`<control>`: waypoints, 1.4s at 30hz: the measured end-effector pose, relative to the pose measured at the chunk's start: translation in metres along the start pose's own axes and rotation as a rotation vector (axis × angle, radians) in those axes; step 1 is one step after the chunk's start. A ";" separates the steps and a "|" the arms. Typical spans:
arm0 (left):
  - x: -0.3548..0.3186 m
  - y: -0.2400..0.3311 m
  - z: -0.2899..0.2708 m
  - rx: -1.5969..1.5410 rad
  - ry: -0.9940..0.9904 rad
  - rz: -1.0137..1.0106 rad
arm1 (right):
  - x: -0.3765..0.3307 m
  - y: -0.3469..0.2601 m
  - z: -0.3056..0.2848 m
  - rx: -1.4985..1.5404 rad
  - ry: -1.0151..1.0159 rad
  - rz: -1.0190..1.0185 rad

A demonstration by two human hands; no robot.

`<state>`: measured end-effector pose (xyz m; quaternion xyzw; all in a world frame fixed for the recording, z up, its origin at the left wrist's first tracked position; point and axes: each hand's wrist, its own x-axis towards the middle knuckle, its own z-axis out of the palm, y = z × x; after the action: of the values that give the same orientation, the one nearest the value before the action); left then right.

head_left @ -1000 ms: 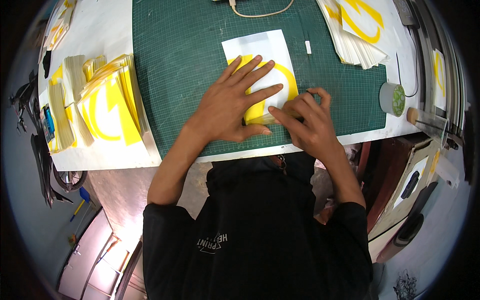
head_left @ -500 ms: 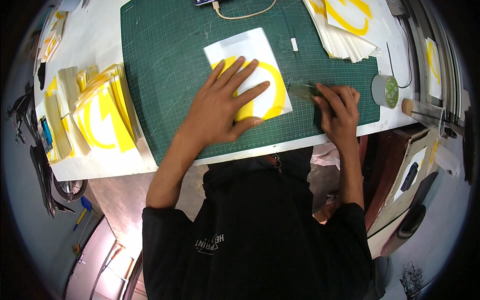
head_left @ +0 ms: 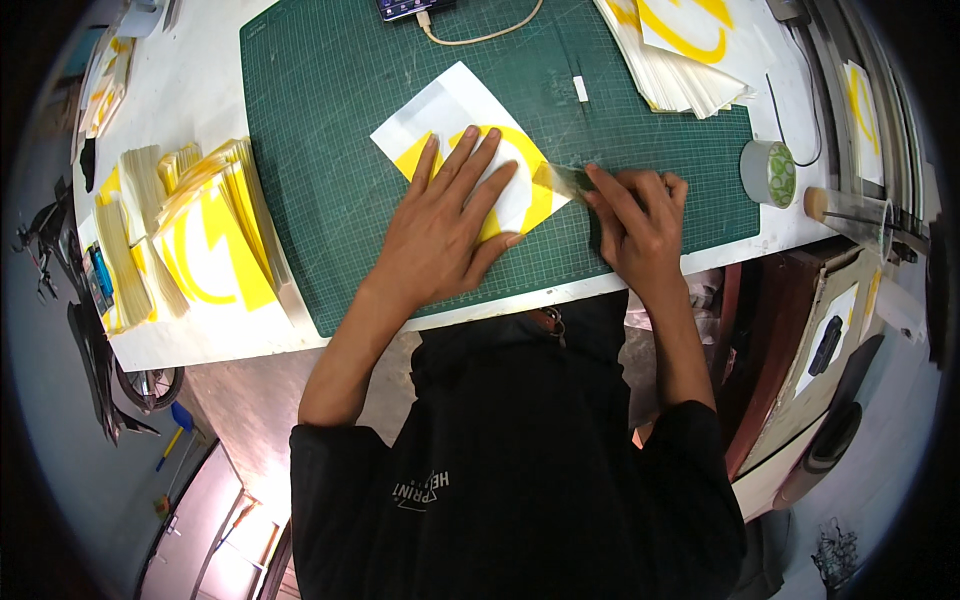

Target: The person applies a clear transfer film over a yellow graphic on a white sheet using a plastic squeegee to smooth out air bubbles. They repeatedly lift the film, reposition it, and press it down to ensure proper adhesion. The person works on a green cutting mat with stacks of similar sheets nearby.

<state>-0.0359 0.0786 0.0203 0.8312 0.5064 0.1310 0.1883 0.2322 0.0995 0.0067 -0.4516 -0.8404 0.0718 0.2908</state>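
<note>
A white sheet (head_left: pixel 440 110) with a yellow ring shape on it lies tilted on the green cutting mat (head_left: pixel 320 150). My left hand (head_left: pixel 450 225) presses flat on the sheet, fingers spread over the ring. My right hand (head_left: pixel 640 215) is just right of the sheet's corner, its fingers pinching a clear film strip (head_left: pixel 562 180) that stretches from that corner toward the hand. Part of the ring is hidden under my left hand.
A fanned pile of yellow-and-white sheets (head_left: pixel 215 235) sits left of the mat, and another pile (head_left: pixel 680 50) lies at the top right. A tape roll (head_left: pixel 768 172) stands off the mat's right edge. A phone (head_left: pixel 405 8) with a cable (head_left: pixel 480 38) lies at the far edge.
My right hand has slid from the sheet out to the right, drawing the clear film strip with it. The left hand stays pressed on the sheet.
</note>
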 end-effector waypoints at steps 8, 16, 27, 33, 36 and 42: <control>-0.001 0.003 0.000 0.117 -0.026 0.096 | 0.006 0.006 0.001 -0.016 0.049 0.035; 0.005 -0.004 -0.002 0.043 -0.020 0.129 | -0.027 -0.018 -0.015 -0.047 0.028 0.157; 0.007 -0.005 -0.004 0.012 -0.042 0.115 | -0.040 -0.028 -0.027 -0.026 0.117 0.418; 0.008 -0.010 -0.006 -0.070 -0.049 0.084 | -0.044 -0.049 -0.010 -0.049 0.089 0.316; 0.008 -0.013 -0.007 -0.143 -0.035 0.092 | -0.052 -0.078 0.000 0.022 0.028 0.272; 0.008 -0.016 -0.005 -0.153 -0.033 0.099 | -0.054 -0.083 0.005 -0.049 0.013 0.245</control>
<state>-0.0469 0.0937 0.0173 0.8404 0.4502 0.1647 0.2530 0.1928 0.0091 0.0112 -0.5582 -0.7787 0.0832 0.2743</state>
